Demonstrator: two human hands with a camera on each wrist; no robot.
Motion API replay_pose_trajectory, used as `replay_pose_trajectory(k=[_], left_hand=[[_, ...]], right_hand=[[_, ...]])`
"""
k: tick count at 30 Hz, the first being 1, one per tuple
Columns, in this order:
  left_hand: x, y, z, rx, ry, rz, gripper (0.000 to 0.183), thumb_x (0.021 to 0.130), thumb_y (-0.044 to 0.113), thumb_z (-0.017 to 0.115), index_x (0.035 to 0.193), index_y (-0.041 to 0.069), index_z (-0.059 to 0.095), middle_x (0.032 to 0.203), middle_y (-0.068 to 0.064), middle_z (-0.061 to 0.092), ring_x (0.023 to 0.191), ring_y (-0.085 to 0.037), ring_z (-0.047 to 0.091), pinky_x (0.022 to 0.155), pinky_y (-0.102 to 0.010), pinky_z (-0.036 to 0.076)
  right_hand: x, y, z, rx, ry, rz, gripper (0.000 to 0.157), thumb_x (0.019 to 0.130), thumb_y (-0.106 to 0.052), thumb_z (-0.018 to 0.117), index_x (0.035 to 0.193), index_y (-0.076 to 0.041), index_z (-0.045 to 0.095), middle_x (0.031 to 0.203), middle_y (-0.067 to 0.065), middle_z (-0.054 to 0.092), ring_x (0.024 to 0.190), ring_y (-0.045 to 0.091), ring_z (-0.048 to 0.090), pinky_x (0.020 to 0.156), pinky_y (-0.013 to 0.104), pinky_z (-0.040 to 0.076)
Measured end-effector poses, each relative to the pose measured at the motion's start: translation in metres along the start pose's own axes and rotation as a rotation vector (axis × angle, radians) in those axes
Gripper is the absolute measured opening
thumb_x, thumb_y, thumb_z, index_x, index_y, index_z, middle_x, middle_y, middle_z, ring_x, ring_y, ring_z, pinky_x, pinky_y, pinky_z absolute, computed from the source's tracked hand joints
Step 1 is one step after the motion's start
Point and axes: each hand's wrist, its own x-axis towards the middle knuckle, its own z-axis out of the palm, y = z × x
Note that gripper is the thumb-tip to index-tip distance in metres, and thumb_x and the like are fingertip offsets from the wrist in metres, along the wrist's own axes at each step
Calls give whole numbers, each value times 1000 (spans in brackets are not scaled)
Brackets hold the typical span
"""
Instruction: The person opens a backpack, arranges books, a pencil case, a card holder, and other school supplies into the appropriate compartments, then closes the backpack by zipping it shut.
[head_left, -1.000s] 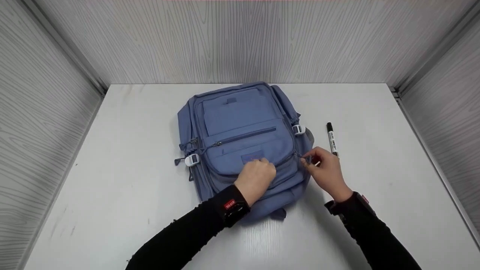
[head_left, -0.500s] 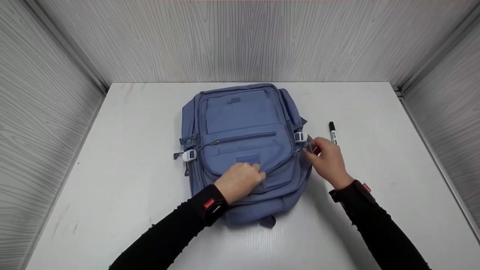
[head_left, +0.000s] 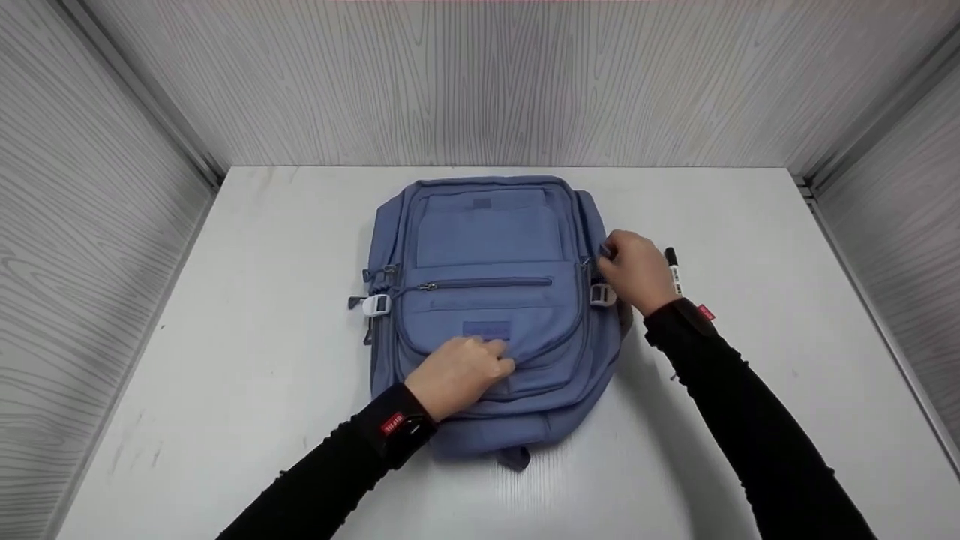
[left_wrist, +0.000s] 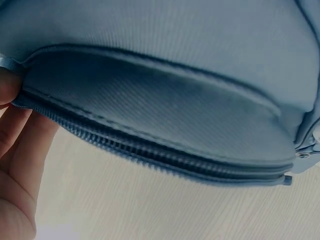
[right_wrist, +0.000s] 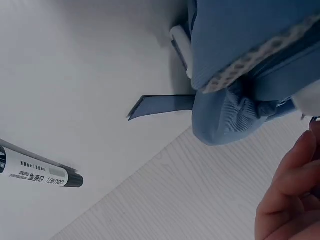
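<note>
A blue backpack lies front side up on the white table. My left hand grips the lower edge of its front pocket. In the left wrist view, the thumb and fingers pinch the fabric beside a row of zipper teeth. At the backpack's right side, above a white buckle, my right hand pinches a dark zipper pull. The zipper slider sits just left of those fingertips. Only part of the right hand's fingers shows in the right wrist view, at its edge.
A black-and-white marker lies on the table, just right of my right hand. A second white buckle and several dangling pulls are on the backpack's left side. Grey wood-grain walls enclose the back and sides.
My right hand has drawn the zipper pull up along the pocket's right edge, away from me. The left hand has shifted left, and the backpack has turned to lie straighter.
</note>
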Motion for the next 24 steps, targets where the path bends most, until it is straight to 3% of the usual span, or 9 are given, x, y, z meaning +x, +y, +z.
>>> replay_pose_trajectory(k=[5,8,12,15,19,24], left_hand=[[-2,0,1,0,39,-6,11,82,3,71,84,14,74,79,1,66,65,-15,66,56,-29,56],[-7,-3,0,-15,55,-30,8,83,4,69,83,12,71,79,1,65,66,-15,64,56,-28,55],[-17,-10,-3,-83,87,-106,7,87,14,69,80,11,69,78,1,65,68,-16,61,57,-28,53],[-23,-16,-5,-125,113,-159,12,85,20,72,79,11,70,76,1,66,68,-17,62,59,-28,53],[-28,-22,-9,-162,113,-190,10,85,18,73,80,11,70,77,0,68,70,-18,63,62,-30,54],[-27,-30,-22,-271,35,-227,7,87,14,73,83,9,70,80,-2,68,75,-20,65,67,-33,56]], right_hand=[[10,0,4,4,-60,39,12,91,-10,59,83,-3,55,82,15,60,73,30,57,63,38,40],[7,6,0,64,-109,40,12,94,-10,60,88,0,59,86,18,62,77,30,58,67,37,41],[-5,27,-12,142,-175,21,18,96,-12,62,102,5,64,97,24,66,82,32,62,73,35,45],[-17,51,-21,131,-195,29,24,96,-14,62,108,7,64,102,27,67,85,36,64,75,36,47],[-36,83,-29,42,-224,132,31,97,-17,60,112,10,61,104,29,65,88,37,62,74,38,47],[-52,109,-28,-37,-310,308,43,98,-25,58,119,12,56,103,28,61,83,31,59,65,30,44]])
